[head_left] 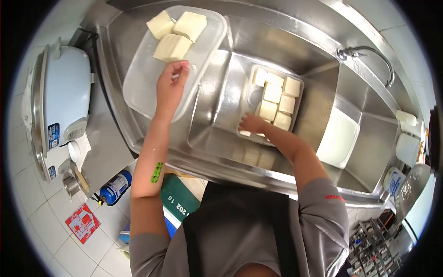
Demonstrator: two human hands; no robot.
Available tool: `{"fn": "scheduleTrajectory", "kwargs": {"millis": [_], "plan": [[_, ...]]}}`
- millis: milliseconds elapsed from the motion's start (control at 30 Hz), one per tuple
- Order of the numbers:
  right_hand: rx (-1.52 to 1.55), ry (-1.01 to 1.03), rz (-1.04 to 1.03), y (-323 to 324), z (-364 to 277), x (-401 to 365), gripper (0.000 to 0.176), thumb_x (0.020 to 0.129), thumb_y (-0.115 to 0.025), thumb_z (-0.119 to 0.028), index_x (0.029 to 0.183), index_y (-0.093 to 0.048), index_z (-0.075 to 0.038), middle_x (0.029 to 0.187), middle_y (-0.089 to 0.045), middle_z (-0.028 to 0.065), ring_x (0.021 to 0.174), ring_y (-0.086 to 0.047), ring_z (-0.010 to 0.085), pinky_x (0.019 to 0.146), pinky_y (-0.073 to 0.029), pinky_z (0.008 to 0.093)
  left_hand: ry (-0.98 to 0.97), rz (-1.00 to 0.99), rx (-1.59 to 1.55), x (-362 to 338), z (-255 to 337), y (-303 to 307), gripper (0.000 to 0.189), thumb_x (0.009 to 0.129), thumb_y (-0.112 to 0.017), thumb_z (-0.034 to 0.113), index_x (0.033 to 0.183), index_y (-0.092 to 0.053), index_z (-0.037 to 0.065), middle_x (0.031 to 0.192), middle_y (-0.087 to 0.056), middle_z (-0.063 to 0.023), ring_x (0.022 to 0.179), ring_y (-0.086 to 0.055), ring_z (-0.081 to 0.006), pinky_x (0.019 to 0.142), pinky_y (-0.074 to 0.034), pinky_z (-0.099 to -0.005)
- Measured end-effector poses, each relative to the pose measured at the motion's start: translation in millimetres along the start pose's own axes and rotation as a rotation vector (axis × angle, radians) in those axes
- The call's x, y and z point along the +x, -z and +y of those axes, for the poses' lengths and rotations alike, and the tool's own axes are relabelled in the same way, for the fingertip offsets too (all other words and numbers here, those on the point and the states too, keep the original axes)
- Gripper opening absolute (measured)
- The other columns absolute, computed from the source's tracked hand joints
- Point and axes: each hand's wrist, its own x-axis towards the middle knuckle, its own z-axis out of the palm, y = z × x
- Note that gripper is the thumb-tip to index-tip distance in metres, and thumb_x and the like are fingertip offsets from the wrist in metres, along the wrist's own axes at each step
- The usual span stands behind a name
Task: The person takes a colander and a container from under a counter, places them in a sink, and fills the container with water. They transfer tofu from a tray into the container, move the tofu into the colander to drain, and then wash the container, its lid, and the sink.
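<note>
My left hand (171,87) is over a translucent plastic tray (143,90) at the upper left of the sink unit. Its fingers are curled around a small white bit that I cannot make out. Just beyond the fingertips lies a cream-white tofu block (172,48), with two more tofu blocks (190,26) behind it. Down in the middle basin, my right hand (253,123) reaches over the near left corner of a rectangular container (251,99) holding several tofu blocks (272,92). The fingers of this hand are bent and slightly apart, and their tips are partly hidden near a low white piece.
A white tray (339,138) stands in the right basin, below a curved faucet (385,64). Left of the sink is a large lidded pale-blue appliance (69,87). A blue cylinder (115,187) and a green bin (179,196) are below the counter. Bottles line the right side.
</note>
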Motion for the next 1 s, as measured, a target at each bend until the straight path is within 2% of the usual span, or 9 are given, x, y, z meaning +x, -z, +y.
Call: {"fn": "scheduleTrajectory", "kwargs": {"millis": [100, 167, 200, 467, 533, 633, 700, 800, 1000], "plan": [[-0.035, 0.023, -0.029, -25.6, 0.2, 3.5, 0.012, 0.08, -0.044, -0.016, 0.089, -0.05, -0.022, 0.087, -0.054, -0.0039, 0.092, -0.05, 0.0164, 0.085, -0.034, 0.0385, -0.056, 0.184, 0.205, 33.1, 3.0, 21.8, 0.023, 0.079, -0.057, 0.013, 0.099, -0.054, 0.001, 0.099, -0.055, -0.0106, 0.091, -0.051, -0.0177, 0.077, -0.043, -0.0282], [-0.028, 0.014, -0.063, -36.4, -1.9, 8.5, 0.013, 0.08, -0.045, -0.016, 0.09, -0.051, -0.022, 0.088, -0.054, -0.0043, 0.093, -0.05, 0.0159, 0.086, -0.034, 0.0388, -0.258, 0.325, 0.766, 57.9, -13.6, 30.8, 0.041, 0.074, -0.062, 0.017, 0.107, -0.047, -0.002, 0.113, -0.045, -0.0171, 0.106, -0.042, -0.0265, 0.086, -0.037, -0.036], [-0.022, -0.027, -0.117, -42.2, -3.6, 10.3, 0.016, 0.08, -0.045, -0.016, 0.092, -0.051, -0.023, 0.089, -0.055, -0.0043, 0.094, -0.05, 0.016, 0.088, -0.034, 0.0391, -0.215, 0.282, 0.755, 70.1, -24.2, 32.6, 0.069, 0.066, -0.069, 0.029, 0.117, -0.037, -0.004, 0.12, -0.038, -0.0205, 0.114, -0.032, -0.0321, 0.094, -0.03, -0.0399], [0.015, -0.328, 0.037, -11.4, 12.3, -5.0, 0.015, 0.075, -0.052, -0.013, 0.086, -0.061, -0.017, 0.089, -0.057, 0.0025, 0.096, -0.051, 0.0201, 0.081, -0.038, 0.0362, 0.112, 0.041, 0.95, 92.7, -18.1, 10.3, 0.094, 0.053, -0.075, 0.04, 0.125, -0.031, -0.003, 0.118, -0.042, -0.02, 0.11, -0.04, -0.0334, 0.09, -0.037, -0.0385], [0.29, -0.538, -0.014, 15.6, 40.7, -10.6, 0.029, 0.071, -0.055, -0.012, 0.1, -0.059, -0.01, 0.093, -0.058, 0.0106, 0.092, -0.053, 0.027, 0.078, -0.044, 0.038, 0.116, 0.041, 0.938, 99.0, -24.7, 17.9, 0.092, 0.054, -0.075, 0.038, 0.124, -0.032, -0.003, 0.117, -0.044, -0.0197, 0.107, -0.044, -0.0325, 0.088, -0.039, -0.0382], [0.917, -0.894, 0.425, 98.2, 71.4, -9.8, 0.032, 0.076, -0.057, -0.022, 0.104, -0.057, -0.006, 0.09, -0.062, 0.0149, 0.085, -0.059, 0.026, 0.078, -0.044, 0.0333, -0.052, 0.014, 0.779, 105.3, -40.8, 36.6, 0.091, 0.054, -0.076, 0.037, 0.123, -0.033, -0.003, 0.111, -0.051, -0.0174, 0.102, -0.05, -0.0279, 0.087, -0.04, -0.0355], [1.17, -0.775, 0.695, 175.0, 76.3, -10.2, 0.031, 0.085, -0.051, -0.024, 0.107, -0.054, -0.003, 0.096, -0.061, 0.0084, 0.093, -0.055, 0.013, 0.079, -0.042, 0.0274, 0.304, -0.081, 0.247, 95.9, -15.0, 44.9, 0.086, 0.054, -0.077, 0.035, 0.12, -0.037, -0.004, 0.105, -0.055, -0.0149, 0.097, -0.054, -0.0218, 0.083, -0.041, -0.0317], [1.569, -0.447, 0.775, 264.9, 63.1, -14.4, 0.039, 0.084, -0.052, -0.027, 0.112, -0.05, 0.0, 0.1, -0.058, 0.0086, 0.096, -0.053, 0.015, 0.083, -0.042, 0.0279, 0.387, -0.124, 0.123, 63.7, 38.4, 32.6, 0.081, 0.055, -0.078, 0.032, 0.116, -0.039, -0.005, 0.104, -0.055, -0.0135, 0.093, -0.055, -0.0188, 0.079, -0.043, -0.0287], [2.024, -0.385, 0.88, 310.5, 30.9, -19.9, 0.041, 0.081, -0.057, -0.026, 0.11, -0.048, 0.002, 0.098, -0.058, 0.0115, 0.087, -0.057, 0.0171, 0.074, -0.048, 0.0272, -0.073, -0.159, 0.07, 23.4, 53.3, -83.9, 0.077, 0.052, -0.078, 0.031, 0.107, -0.043, -0.011, 0.11, -0.046, -0.0214, 0.105, -0.046, -0.0272, 0.083, -0.041, -0.0328]]}}
